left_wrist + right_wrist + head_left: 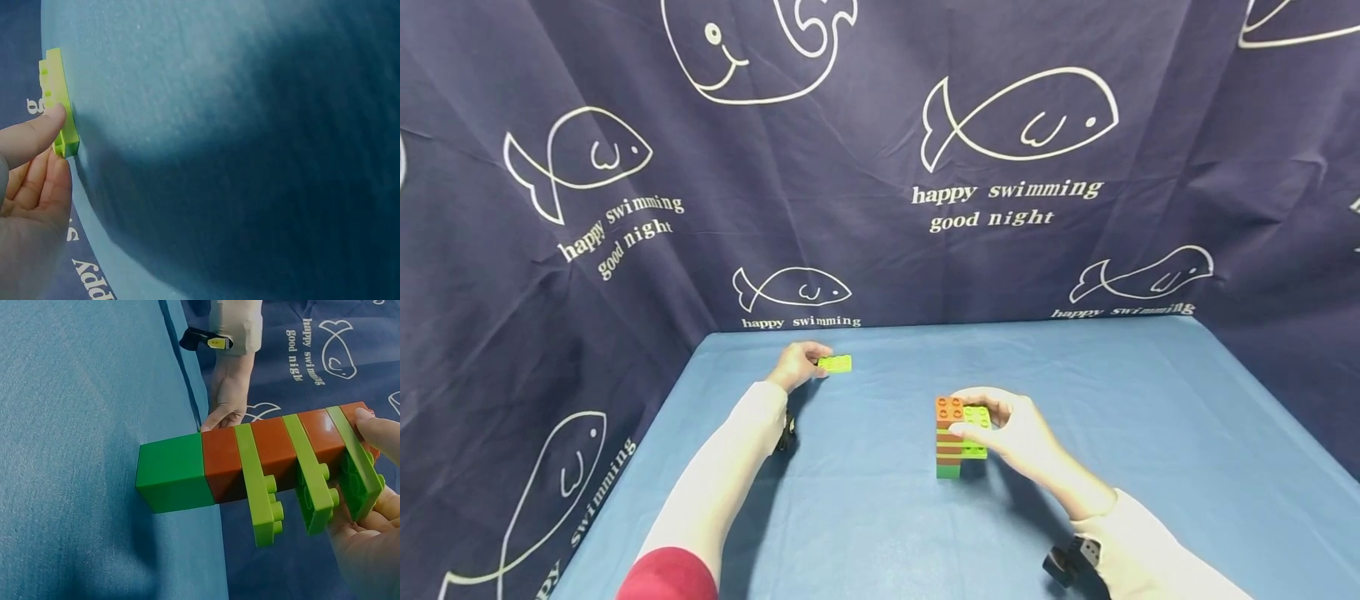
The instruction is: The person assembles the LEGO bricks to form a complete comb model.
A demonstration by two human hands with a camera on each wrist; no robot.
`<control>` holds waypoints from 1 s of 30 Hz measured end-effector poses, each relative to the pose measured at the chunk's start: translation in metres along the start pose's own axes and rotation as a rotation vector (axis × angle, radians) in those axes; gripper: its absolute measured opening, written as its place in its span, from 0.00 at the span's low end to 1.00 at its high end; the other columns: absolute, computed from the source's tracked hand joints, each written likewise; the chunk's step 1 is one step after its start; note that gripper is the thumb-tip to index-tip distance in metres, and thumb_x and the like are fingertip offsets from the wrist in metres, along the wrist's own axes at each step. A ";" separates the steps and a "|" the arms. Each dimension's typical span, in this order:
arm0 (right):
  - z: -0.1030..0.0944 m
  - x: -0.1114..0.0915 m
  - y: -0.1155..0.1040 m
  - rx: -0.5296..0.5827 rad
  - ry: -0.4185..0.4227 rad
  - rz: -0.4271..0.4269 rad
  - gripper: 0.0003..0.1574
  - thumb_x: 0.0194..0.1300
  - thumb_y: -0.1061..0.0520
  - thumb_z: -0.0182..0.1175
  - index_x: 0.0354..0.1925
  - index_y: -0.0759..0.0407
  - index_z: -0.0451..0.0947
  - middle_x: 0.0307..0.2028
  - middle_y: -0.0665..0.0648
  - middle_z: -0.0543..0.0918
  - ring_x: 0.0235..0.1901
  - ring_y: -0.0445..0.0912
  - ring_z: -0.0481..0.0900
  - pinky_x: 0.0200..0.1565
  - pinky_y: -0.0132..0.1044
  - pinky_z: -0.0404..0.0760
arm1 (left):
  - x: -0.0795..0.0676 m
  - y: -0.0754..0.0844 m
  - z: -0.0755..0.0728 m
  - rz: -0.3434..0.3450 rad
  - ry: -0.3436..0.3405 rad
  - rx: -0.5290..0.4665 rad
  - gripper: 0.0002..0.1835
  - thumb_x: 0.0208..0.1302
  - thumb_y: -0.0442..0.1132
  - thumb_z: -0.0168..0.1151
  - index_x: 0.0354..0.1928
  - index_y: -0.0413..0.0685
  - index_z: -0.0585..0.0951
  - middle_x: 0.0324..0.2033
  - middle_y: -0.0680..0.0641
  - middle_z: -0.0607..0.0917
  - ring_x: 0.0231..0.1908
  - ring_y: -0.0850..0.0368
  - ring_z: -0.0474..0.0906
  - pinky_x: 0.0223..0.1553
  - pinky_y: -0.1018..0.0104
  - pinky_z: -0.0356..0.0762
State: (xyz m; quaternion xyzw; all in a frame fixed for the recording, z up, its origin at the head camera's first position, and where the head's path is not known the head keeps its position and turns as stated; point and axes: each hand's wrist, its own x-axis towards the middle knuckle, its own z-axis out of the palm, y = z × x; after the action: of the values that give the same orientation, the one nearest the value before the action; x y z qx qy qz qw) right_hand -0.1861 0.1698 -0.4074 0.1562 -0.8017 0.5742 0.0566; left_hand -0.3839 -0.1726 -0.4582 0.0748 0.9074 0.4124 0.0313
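Observation:
At the far left of the table, my left hand (797,365) pinches one end of a lime green building brick (841,363). In the left wrist view, the thumb lies over the studs of the lime green brick (61,94), and the other fingers are below its near end. My right hand (1018,429) grips the upper part of a brick tower (948,433) right of the table's middle. Up close in the right wrist view, the tower has a green block (172,472) at its foot, then orange-brown blocks (270,447) alternating with lime green plates (256,487) that jut out to one side.
A blue cloth (865,517) covers the table. Behind it hangs a dark blue curtain (880,233) printed with white fish and words, meeting the table's back and left edges. A black strap device (1063,562) is on the right wrist.

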 end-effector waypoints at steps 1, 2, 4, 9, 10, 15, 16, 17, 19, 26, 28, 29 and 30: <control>0.001 0.000 0.000 0.002 0.000 -0.001 0.22 0.53 0.57 0.73 0.48 0.60 0.82 0.40 0.57 0.87 0.38 0.36 0.83 0.43 0.25 0.80 | 0.000 -0.001 -0.001 -0.002 0.000 0.005 0.23 0.46 0.22 0.72 0.48 0.37 0.84 0.45 0.37 0.86 0.47 0.45 0.81 0.50 0.61 0.80; 0.001 0.001 0.000 0.003 0.000 -0.002 0.22 0.53 0.57 0.73 0.48 0.60 0.82 0.40 0.57 0.87 0.38 0.36 0.83 0.43 0.25 0.80 | 0.000 -0.002 -0.001 -0.005 0.001 0.004 0.23 0.46 0.23 0.72 0.48 0.37 0.84 0.45 0.38 0.86 0.46 0.46 0.81 0.50 0.61 0.80; 0.002 0.001 -0.001 0.006 -0.001 -0.001 0.22 0.53 0.57 0.73 0.48 0.60 0.82 0.40 0.57 0.87 0.38 0.36 0.83 0.44 0.25 0.80 | -0.001 -0.004 -0.003 -0.012 0.001 0.005 0.22 0.47 0.23 0.72 0.48 0.37 0.84 0.45 0.38 0.86 0.46 0.47 0.81 0.49 0.63 0.81; 0.005 0.003 -0.001 0.006 0.003 -0.012 0.23 0.53 0.58 0.73 0.48 0.61 0.82 0.40 0.57 0.88 0.38 0.35 0.83 0.43 0.25 0.80 | 0.000 -0.010 -0.006 -0.011 0.006 -0.001 0.22 0.47 0.24 0.73 0.48 0.38 0.84 0.45 0.38 0.86 0.45 0.48 0.81 0.48 0.63 0.81; 0.005 0.004 -0.001 0.007 0.003 -0.014 0.23 0.53 0.58 0.73 0.48 0.61 0.82 0.40 0.57 0.88 0.38 0.35 0.83 0.43 0.25 0.80 | 0.001 -0.010 -0.006 -0.005 0.011 -0.002 0.22 0.46 0.24 0.73 0.48 0.38 0.84 0.44 0.38 0.87 0.45 0.49 0.81 0.48 0.64 0.81; 0.002 0.002 -0.001 0.006 0.009 0.006 0.23 0.53 0.57 0.73 0.49 0.60 0.82 0.40 0.58 0.87 0.36 0.36 0.83 0.40 0.26 0.81 | 0.005 -0.012 -0.004 0.019 0.020 -0.022 0.22 0.45 0.25 0.74 0.47 0.39 0.85 0.43 0.40 0.87 0.42 0.52 0.81 0.46 0.67 0.80; 0.001 0.002 -0.001 0.002 0.014 0.011 0.24 0.53 0.57 0.73 0.49 0.60 0.82 0.40 0.58 0.87 0.36 0.35 0.83 0.39 0.27 0.81 | 0.006 -0.011 -0.003 0.027 0.018 -0.029 0.22 0.45 0.25 0.74 0.47 0.38 0.85 0.43 0.40 0.87 0.42 0.51 0.81 0.46 0.67 0.80; 0.000 0.001 0.000 -0.002 0.017 0.015 0.24 0.54 0.57 0.73 0.49 0.60 0.82 0.40 0.58 0.87 0.36 0.35 0.83 0.38 0.27 0.81 | 0.007 -0.010 -0.002 0.032 0.017 -0.034 0.22 0.45 0.26 0.74 0.46 0.38 0.85 0.43 0.40 0.87 0.43 0.51 0.81 0.46 0.67 0.80; -0.002 0.000 0.000 -0.008 0.028 0.019 0.24 0.54 0.57 0.73 0.49 0.60 0.82 0.41 0.59 0.87 0.36 0.35 0.83 0.38 0.26 0.81 | 0.007 -0.007 0.000 0.043 0.014 -0.036 0.21 0.46 0.27 0.74 0.47 0.38 0.85 0.43 0.39 0.87 0.43 0.51 0.81 0.47 0.66 0.80; -0.001 -0.001 0.002 -0.001 0.030 0.018 0.24 0.54 0.58 0.73 0.49 0.63 0.81 0.41 0.60 0.87 0.35 0.34 0.83 0.38 0.25 0.81 | 0.004 0.002 0.005 0.004 0.043 -0.073 0.19 0.49 0.29 0.73 0.47 0.40 0.85 0.43 0.41 0.87 0.41 0.53 0.81 0.43 0.69 0.79; 0.000 -0.001 0.002 -0.008 0.026 0.018 0.24 0.54 0.57 0.73 0.49 0.61 0.81 0.41 0.59 0.87 0.36 0.34 0.83 0.39 0.25 0.81 | 0.001 0.007 0.004 0.011 0.042 -0.094 0.19 0.49 0.29 0.73 0.47 0.40 0.85 0.43 0.40 0.88 0.41 0.54 0.82 0.42 0.69 0.79; 0.001 -0.001 0.002 -0.009 0.022 0.017 0.23 0.54 0.57 0.73 0.49 0.61 0.81 0.42 0.59 0.87 0.36 0.34 0.82 0.39 0.25 0.81 | -0.001 0.009 0.004 0.018 0.041 -0.104 0.19 0.49 0.29 0.73 0.47 0.39 0.85 0.43 0.40 0.88 0.40 0.54 0.82 0.42 0.70 0.79; 0.002 -0.001 0.002 -0.011 0.018 0.016 0.23 0.54 0.57 0.72 0.49 0.60 0.81 0.42 0.59 0.87 0.36 0.34 0.82 0.39 0.26 0.81 | -0.003 0.012 0.003 0.023 0.039 -0.113 0.19 0.49 0.29 0.73 0.47 0.39 0.85 0.43 0.40 0.88 0.40 0.55 0.82 0.41 0.71 0.79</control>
State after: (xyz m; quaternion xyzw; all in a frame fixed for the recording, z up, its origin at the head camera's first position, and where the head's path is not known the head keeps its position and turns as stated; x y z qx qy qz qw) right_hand -0.1860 0.1686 -0.4098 0.1442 -0.8055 0.5716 0.0598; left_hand -0.3789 -0.1628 -0.4514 0.0751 0.8821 0.4649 0.0131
